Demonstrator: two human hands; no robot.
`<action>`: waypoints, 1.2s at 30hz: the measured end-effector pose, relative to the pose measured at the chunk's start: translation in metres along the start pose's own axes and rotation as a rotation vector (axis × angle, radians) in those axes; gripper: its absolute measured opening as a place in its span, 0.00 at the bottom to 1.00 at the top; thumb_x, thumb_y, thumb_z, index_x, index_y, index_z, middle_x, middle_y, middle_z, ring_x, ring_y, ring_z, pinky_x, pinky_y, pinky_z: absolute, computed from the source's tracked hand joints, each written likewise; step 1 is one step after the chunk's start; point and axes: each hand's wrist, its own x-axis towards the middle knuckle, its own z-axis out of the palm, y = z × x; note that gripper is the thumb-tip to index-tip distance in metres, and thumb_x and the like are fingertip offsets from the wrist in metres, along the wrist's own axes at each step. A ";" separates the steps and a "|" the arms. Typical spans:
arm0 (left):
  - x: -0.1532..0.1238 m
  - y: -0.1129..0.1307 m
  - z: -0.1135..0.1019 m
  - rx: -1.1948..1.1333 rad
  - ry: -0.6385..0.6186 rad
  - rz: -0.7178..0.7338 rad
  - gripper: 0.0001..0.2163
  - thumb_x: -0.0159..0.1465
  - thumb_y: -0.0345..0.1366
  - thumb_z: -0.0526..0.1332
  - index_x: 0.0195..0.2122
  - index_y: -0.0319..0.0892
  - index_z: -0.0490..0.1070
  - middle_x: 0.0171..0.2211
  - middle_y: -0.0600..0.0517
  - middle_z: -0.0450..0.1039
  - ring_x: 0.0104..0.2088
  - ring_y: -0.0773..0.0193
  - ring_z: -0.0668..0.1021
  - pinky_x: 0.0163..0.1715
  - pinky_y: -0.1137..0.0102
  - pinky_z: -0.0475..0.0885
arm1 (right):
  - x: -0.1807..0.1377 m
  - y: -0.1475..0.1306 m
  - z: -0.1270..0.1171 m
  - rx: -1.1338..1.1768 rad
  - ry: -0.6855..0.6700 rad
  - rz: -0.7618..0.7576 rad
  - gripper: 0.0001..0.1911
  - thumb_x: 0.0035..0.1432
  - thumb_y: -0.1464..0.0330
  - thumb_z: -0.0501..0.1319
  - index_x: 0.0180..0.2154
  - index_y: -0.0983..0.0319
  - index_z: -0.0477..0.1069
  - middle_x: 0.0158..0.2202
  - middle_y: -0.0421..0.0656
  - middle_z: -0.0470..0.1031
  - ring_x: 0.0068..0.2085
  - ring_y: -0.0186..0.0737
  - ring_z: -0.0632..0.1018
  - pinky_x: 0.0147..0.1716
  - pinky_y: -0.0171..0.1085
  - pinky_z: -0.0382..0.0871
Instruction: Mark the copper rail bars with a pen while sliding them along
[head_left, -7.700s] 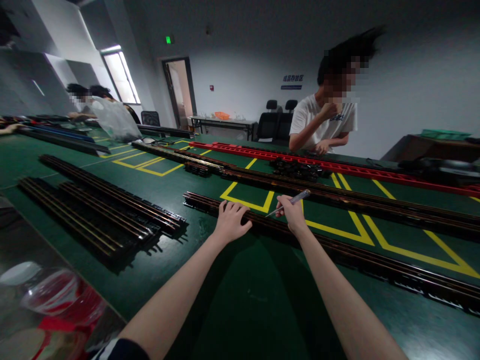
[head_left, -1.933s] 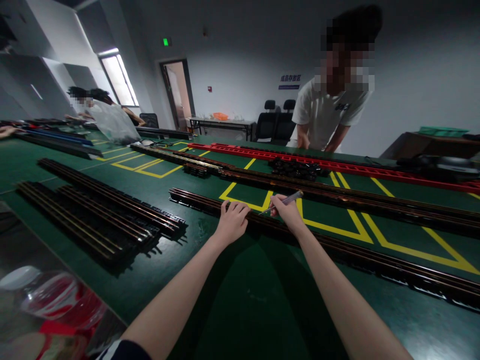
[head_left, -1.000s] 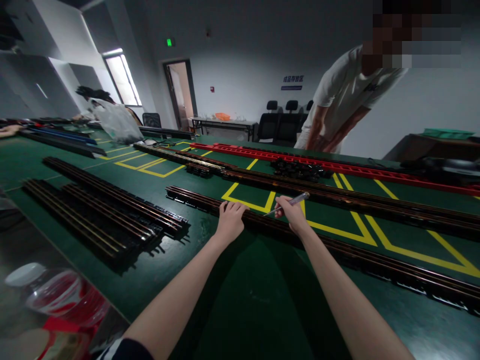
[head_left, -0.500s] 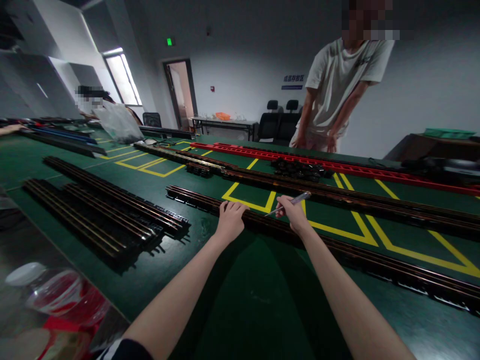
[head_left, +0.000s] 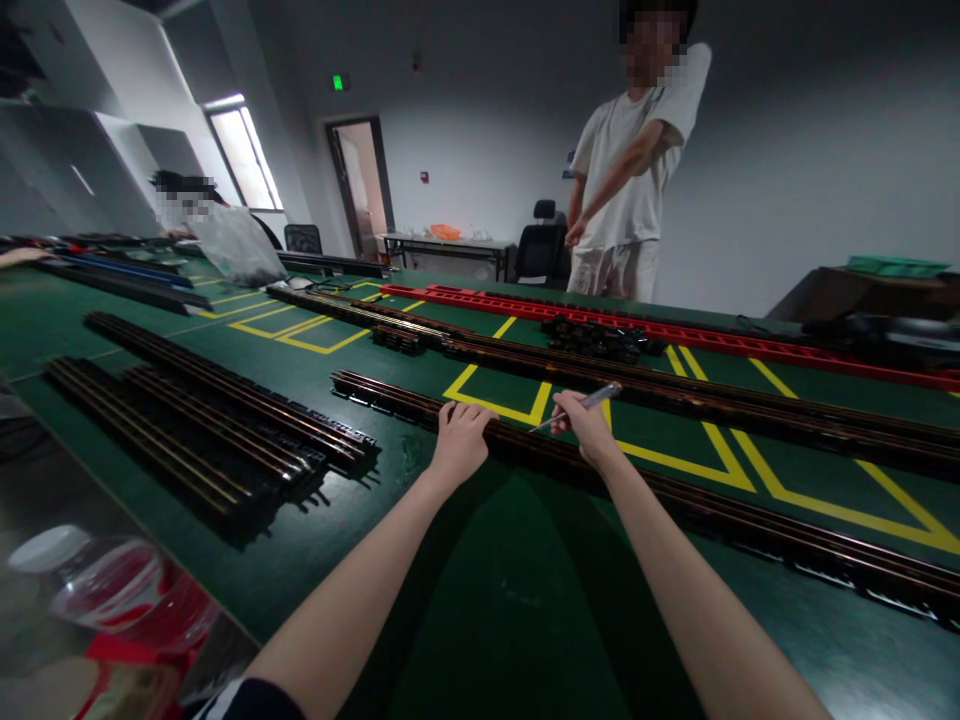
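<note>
A long dark rail (head_left: 735, 528) with copper-coloured strips lies across the green table (head_left: 480, 590), running from centre left to the right edge. My left hand (head_left: 459, 440) rests on top of this rail, fingers curled over its far edge. My right hand (head_left: 585, 427) pinches a slim screwdriver (head_left: 581, 403) with a clear handle, its tip pointing down-left at the rail just right of my left hand.
Stacked dark rails (head_left: 202, 420) lie at the left. More long rails (head_left: 675, 395), a red rail (head_left: 675, 335) and a heap of black parts (head_left: 596, 338) lie further back. A person in a white T-shirt (head_left: 622, 180) stands behind the table. A clear plastic bottle (head_left: 112, 600) sits near left.
The person across the table has risen from sitting to standing upright and stepped left. The rail slid a little to the left. My hands stay on it with the screwdriver.
</note>
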 end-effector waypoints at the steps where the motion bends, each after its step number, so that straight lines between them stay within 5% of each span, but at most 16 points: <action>1: 0.000 0.000 0.000 0.000 0.000 0.001 0.21 0.55 0.19 0.48 0.42 0.46 0.71 0.43 0.52 0.75 0.48 0.58 0.71 0.55 0.58 0.54 | 0.000 0.000 0.000 0.001 -0.001 0.000 0.14 0.45 0.65 0.59 0.12 0.61 0.64 0.08 0.35 0.60 0.13 0.29 0.66 0.15 0.29 0.63; 36: 0.001 -0.003 0.003 0.001 -0.013 0.003 0.20 0.55 0.19 0.49 0.43 0.45 0.71 0.44 0.51 0.74 0.49 0.58 0.70 0.55 0.58 0.54 | 0.000 -0.001 0.002 0.013 0.003 0.016 0.14 0.46 0.65 0.59 0.13 0.61 0.64 0.08 0.35 0.60 0.13 0.29 0.66 0.15 0.29 0.63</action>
